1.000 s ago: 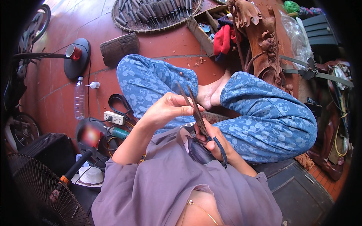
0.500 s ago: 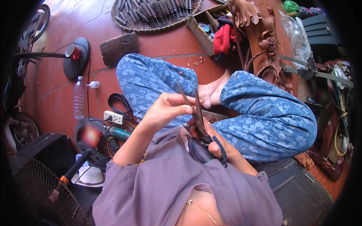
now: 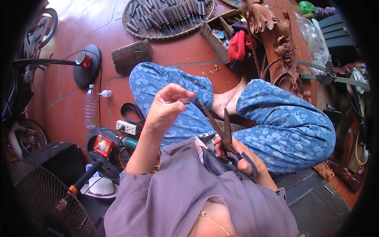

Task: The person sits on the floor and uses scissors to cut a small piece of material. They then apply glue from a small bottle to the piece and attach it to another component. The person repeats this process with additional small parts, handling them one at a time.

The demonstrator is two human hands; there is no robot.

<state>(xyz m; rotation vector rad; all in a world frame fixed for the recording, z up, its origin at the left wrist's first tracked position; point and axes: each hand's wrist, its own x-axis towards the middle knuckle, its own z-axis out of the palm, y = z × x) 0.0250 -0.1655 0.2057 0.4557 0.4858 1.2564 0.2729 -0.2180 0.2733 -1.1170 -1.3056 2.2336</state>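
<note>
Since the right hand (image 3: 249,157) grips open-bladed dark metal scissors (image 3: 227,143), the curled left hand (image 3: 167,105), contents indeterminable, risks cuts by straying against them.

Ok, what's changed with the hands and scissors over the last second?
The left hand has drawn away from the scissors, leftward and forward; a small dark bit may be between its fingertips. The right hand still holds the scissors, which moved rightward and slightly toward the person, blades a little wider apart. The view itself has shifted slightly. Crossed legs, bottle and wooden block stay put.
</note>
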